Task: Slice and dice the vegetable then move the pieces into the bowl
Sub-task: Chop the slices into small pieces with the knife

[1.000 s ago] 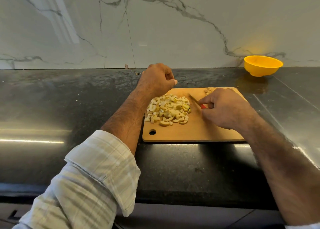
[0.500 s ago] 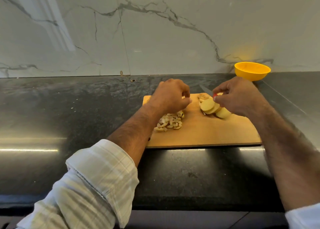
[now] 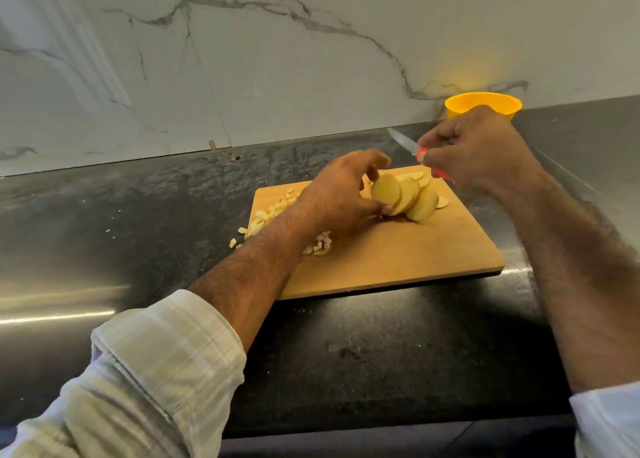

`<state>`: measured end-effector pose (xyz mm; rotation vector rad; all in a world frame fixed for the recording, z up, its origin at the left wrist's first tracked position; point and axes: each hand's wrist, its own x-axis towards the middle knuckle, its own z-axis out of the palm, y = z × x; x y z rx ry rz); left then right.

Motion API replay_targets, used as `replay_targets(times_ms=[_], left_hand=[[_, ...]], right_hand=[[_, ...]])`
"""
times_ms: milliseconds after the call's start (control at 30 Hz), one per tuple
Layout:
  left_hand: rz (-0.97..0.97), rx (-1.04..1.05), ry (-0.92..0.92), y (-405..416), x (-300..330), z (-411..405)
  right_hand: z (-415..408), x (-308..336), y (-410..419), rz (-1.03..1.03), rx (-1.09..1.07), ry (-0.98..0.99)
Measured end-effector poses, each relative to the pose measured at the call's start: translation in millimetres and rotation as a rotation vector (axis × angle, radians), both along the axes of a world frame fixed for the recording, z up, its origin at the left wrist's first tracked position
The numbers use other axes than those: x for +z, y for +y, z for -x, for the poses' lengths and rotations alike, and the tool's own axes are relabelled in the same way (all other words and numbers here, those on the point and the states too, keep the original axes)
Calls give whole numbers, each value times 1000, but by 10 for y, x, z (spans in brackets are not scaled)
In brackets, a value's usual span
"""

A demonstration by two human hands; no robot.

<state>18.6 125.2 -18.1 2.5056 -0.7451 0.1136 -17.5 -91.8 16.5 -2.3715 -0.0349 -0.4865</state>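
Slices (image 3: 403, 196) stand fanned on the board (image 3: 398, 253), pinched by my left hand (image 3: 341, 194); my right hand (image 3: 474, 151) grips the knife (image 3: 414, 149) above. I should lay them flat and stacked before dicing, fingertips tucked back. Bowl (image 3: 483, 104) waits behind.

On the rectangular wooden cutting board (image 3: 398, 260), the left hand (image 3: 341, 194) grips a leaning stack of round pale-yellow potato slices (image 3: 403, 194). Left of them lie small diced potato pieces (image 3: 270, 215). Above the board's far edge, the right hand (image 3: 474, 149) holds a red-handled knife (image 3: 417, 151); beyond it sits a round yellow bowl (image 3: 483, 102).
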Motion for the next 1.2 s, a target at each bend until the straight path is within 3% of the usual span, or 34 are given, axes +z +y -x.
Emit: replay_targets(times_ms=[200,367,567,633,767,1000,1200], left_hand=[[194,-29,-9,197,21,-65],[301,-61,43,572,159,-39],[544,54,-14,916,250,-150],[585,84,-26,916,217,-164],[491,35,42,753,143,-137],[361,-4,146,638,98,-89],[108,83,31,576,20,-132]], right_hand=[[84,41,105,-36,59,-34],[136,13,247,18,141,97],[359,117,422,253,353,479],[384,115,437,415,330,584],[380,130,357,523,211,728],[363,118,379,488,164,671],[346,141,381,411,196,628]])
